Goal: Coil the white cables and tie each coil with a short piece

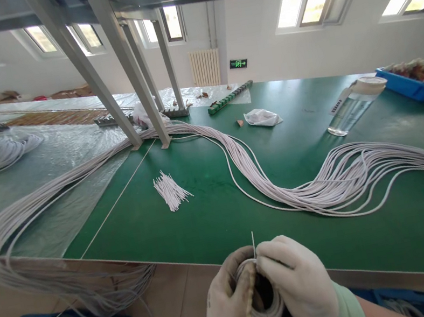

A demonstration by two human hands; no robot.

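- White-gloved, the left hand [230, 308] and right hand [299, 282] are closing around a small coil of white cable [267, 310], just below the near edge of the green surface [215, 223]; both grips are wrapped tight on it.
- A thin tie end [253, 244] is sticking up between the fingertips.
- Loosening either grip is likely to let the coil spring open.
- Beyond the coil, a pile of spare ties [170, 190] and a long cable bundle [283, 189] are lying; a snagged strand could drag them off.
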